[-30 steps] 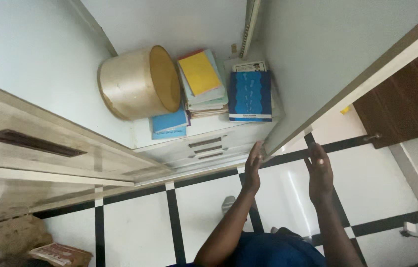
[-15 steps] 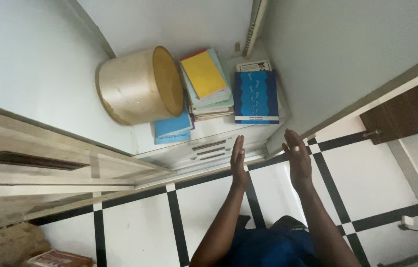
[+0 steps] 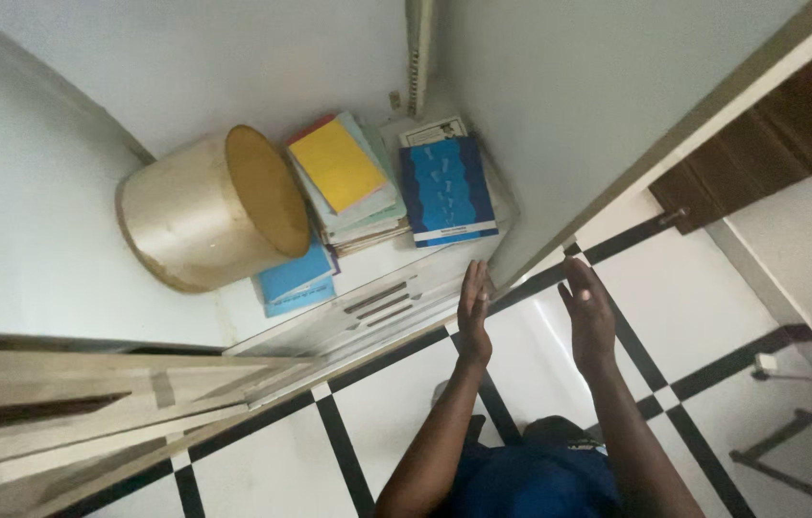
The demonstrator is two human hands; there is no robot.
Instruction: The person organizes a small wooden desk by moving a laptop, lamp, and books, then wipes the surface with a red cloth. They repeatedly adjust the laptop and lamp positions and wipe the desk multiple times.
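Blue book (image 3: 446, 190): lying flat on the cabinet shelf (image 3: 396, 264), just beside a stack topped by 1 yellow book (image 3: 337, 163). Both hands are hovering apart and empty just below it, left hand (image 3: 473, 312) and right hand (image 3: 588, 312) flat-fingered; gripping both long edges evenly would likely suit.

I log, placed against the round gold box (image 3: 209, 206) lying on its side in the cupboard:
- Stack of books (image 3: 348, 206), yellow cover on top, touching the box on its right.
- Light blue booklets (image 3: 296, 278), partly tucked under the box, at its lower right.
- Slotted white panel (image 3: 377, 302), just below the booklets.
- Pale wooden door (image 3: 60, 403), below and left of the box.
- Black-and-white tiled floor (image 3: 272, 460), below the box.
- Dark wood panel (image 3: 771, 125), far right of the box.
- White plug (image 3: 764, 364) and thin metal frame (image 3: 790, 451), far lower right, well apart from the box.
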